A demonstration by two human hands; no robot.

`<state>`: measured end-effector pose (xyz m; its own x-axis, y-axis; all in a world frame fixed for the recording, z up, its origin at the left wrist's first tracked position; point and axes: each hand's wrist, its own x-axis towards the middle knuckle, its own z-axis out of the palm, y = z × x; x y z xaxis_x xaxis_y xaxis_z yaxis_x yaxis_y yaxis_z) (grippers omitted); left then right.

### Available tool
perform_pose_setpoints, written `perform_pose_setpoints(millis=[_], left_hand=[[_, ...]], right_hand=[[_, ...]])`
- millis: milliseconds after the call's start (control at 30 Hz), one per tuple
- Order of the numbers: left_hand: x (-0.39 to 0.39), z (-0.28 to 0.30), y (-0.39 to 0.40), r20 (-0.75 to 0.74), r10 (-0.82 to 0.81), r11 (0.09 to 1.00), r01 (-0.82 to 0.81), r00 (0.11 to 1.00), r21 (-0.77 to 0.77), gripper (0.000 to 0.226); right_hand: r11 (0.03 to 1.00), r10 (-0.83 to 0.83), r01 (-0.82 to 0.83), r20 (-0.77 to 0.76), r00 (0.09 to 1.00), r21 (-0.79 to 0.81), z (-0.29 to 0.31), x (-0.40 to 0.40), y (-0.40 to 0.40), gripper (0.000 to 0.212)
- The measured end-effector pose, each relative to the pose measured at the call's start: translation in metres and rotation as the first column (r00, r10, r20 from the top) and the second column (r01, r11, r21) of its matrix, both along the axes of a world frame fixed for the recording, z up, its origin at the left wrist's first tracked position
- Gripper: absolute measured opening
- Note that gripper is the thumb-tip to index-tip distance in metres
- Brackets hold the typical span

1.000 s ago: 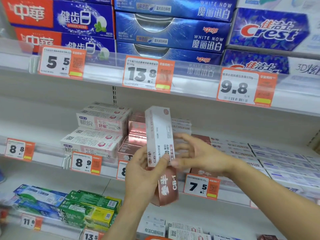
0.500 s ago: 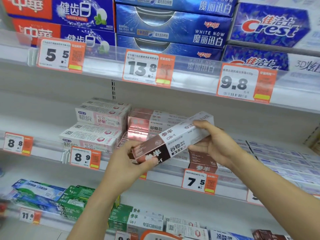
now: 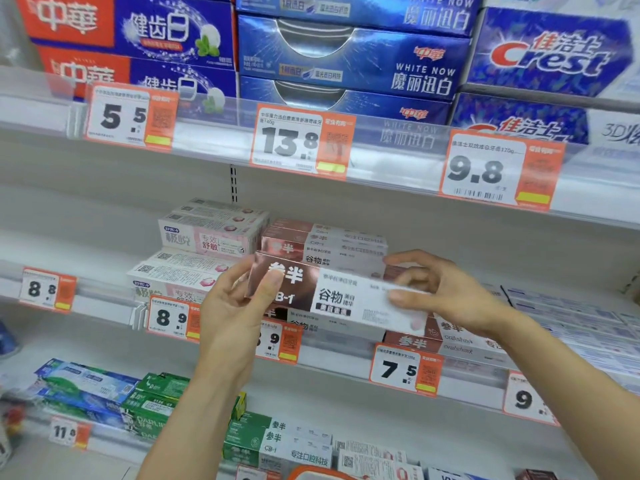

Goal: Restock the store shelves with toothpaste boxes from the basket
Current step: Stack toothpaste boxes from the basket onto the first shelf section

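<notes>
The left hand (image 3: 235,306) grips the rose-coloured end of a toothpaste box (image 3: 332,296), thumb pressed flat across its front face and fingers curled behind it. The right hand (image 3: 446,292) holds the white end of the same box, fingers wrapped over the top edge and thumb under the front. The box lies almost level, its long side facing the camera, held in the air in front of the middle shelf (image 3: 104,306). Just behind the box sits a stack of matching rose-and-white boxes (image 3: 332,240), and left of that stack stand pink-and-white boxes (image 3: 207,233) in two piles. Right of the held box lie brown-ended boxes (image 3: 460,341) and, further right, a row of pale flat boxes (image 3: 571,317). Below the box, orange price tags (image 3: 405,370) run along the shelf edge. Above the box, the upper shelf carries blue boxes (image 3: 353,53), with red-and-blue boxes (image 3: 131,32) to their left and Crest boxes (image 3: 550,53) to their right. Well below the held box, green boxes (image 3: 156,403) rest on the lower shelf.
</notes>
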<state>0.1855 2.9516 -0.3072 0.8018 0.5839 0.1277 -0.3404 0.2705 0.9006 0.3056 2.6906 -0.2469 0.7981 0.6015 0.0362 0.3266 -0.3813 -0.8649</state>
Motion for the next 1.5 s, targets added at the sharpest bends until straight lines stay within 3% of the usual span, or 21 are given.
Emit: perform_pose_setpoints(millis=[67,200,300,400,467,500,567,600,667,767,867,967,1100,1200,1400,1500], left_hand=[[-0.001,-0.001,0.000,-0.018,0.021,1.000,-0.021,1.000,0.003,0.060],[0.000,-0.002,0.006,-0.058,0.021,0.999,-0.022,0.998,-0.027,0.037],[-0.001,-0.004,0.008,-0.114,0.110,0.966,-0.080,0.987,0.245,0.031],[-0.001,-0.011,0.009,-0.131,0.303,0.723,-0.139,0.944,0.677,0.047],[0.004,-0.019,0.010,-0.129,0.353,0.566,-0.102,0.927,0.818,0.064],[0.006,-0.023,0.011,-0.148,0.348,0.527,-0.062,0.926,0.847,0.070],[0.009,-0.031,0.011,-0.195,0.316,0.485,0.019,0.929,0.874,0.076],[0.009,-0.034,0.011,-0.209,0.302,0.460,0.050,0.930,0.887,0.077],[0.009,-0.039,0.011,-0.234,0.297,0.414,0.096,0.926,0.905,0.078],[0.011,-0.043,0.009,-0.262,0.312,0.385,0.131,0.913,0.914,0.079],[0.015,-0.045,0.007,-0.253,0.316,0.345,0.138,0.914,0.929,0.080],[0.017,-0.047,0.003,-0.257,0.317,0.281,0.168,0.913,0.945,0.087],[0.018,-0.045,0.000,-0.252,0.315,0.248,0.177,0.915,0.953,0.090],[0.020,-0.046,0.003,-0.242,0.314,0.231,0.173,0.918,0.957,0.091],[0.026,-0.049,0.003,-0.261,0.318,0.181,0.212,0.911,0.960,0.095],[0.026,-0.048,-0.001,-0.254,0.339,0.220,0.186,0.906,0.958,0.095]], right_hand=[[1.000,0.017,-0.017,0.045,0.999,0.012,-0.002,-0.003,0.006,0.041],[0.981,-0.139,0.114,0.157,0.978,0.158,0.002,-0.008,0.022,0.022],[0.964,-0.217,0.181,0.181,0.959,0.195,0.005,-0.005,0.029,0.018],[0.956,-0.265,0.219,0.250,0.931,0.194,0.001,0.002,0.039,0.017],[0.958,-0.274,0.230,0.316,0.908,0.171,-0.003,0.008,0.049,0.019],[0.965,-0.263,0.235,0.361,0.895,0.120,-0.006,0.013,0.054,0.022],[0.958,-0.152,0.258,0.538,0.829,-0.128,-0.014,0.024,0.060,0.032],[0.923,-0.043,0.273,0.632,0.774,-0.272,-0.018,0.028,0.062,0.041],[0.862,0.098,0.298,0.712,0.696,-0.410,-0.022,0.035,0.064,0.067],[0.823,0.180,0.230,0.623,0.761,-0.519,-0.005,0.047,0.074,0.102],[0.771,0.249,0.071,0.402,0.881,-0.633,0.019,0.066,0.095,0.123],[0.703,0.265,-0.046,0.201,0.943,-0.710,0.032,0.083,0.117,0.137],[0.656,0.217,-0.112,0.045,0.975,-0.746,0.032,0.098,0.132,0.139],[0.679,0.212,-0.108,0.053,0.976,-0.726,0.024,0.109,0.131,0.138],[0.624,0.304,-0.139,0.074,0.950,-0.769,0.028,0.101,0.120,0.123],[0.611,0.312,-0.111,0.109,0.944,-0.784,0.028,0.095,0.117,0.116]])
